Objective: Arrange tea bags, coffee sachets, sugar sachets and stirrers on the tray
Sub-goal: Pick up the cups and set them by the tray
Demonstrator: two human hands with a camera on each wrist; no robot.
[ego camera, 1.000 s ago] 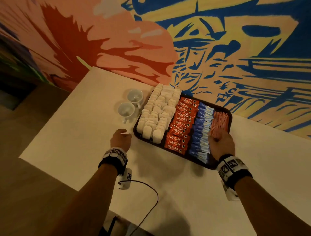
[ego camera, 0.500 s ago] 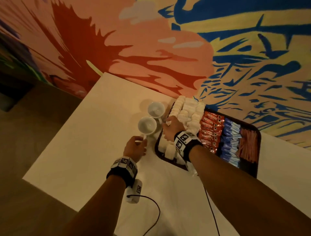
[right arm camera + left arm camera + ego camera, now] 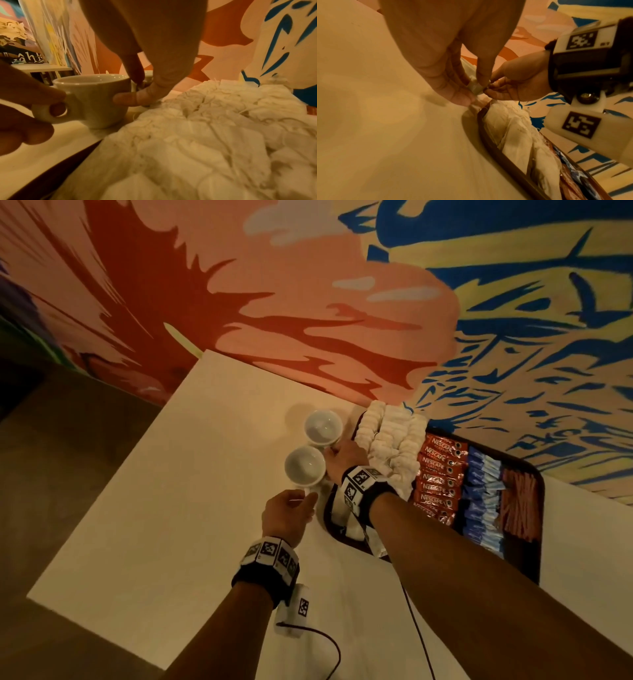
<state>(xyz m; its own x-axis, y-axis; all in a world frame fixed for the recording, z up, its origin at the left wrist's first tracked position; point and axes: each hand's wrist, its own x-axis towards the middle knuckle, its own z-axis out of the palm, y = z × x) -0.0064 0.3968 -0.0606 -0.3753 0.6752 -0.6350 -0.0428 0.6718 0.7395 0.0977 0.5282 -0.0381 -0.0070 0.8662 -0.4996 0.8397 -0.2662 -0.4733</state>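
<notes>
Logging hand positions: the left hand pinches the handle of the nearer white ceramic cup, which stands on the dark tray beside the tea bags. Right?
Not quite. The nearer white ceramic cup, pinched by the left hand, stands on the pale table, beside the dark tray; the head view shows it.

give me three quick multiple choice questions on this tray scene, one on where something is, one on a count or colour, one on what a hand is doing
1. Where do the cups stand?
A. on the tray
B. on the table, left of the tray
C. stacked on the sachets

2. How many cups are there?
A. one
B. two
C. four

3. What is the left hand doing?
A. lying flat on the table
B. pinching the nearer cup's handle
C. lifting the tray

Answers:
1 B: both stand on the table beside the tray.
2 B: a nearer cup and a farther cup.
3 B: the left hand has finger and thumb on the handle, seen in the right wrist view.
</notes>
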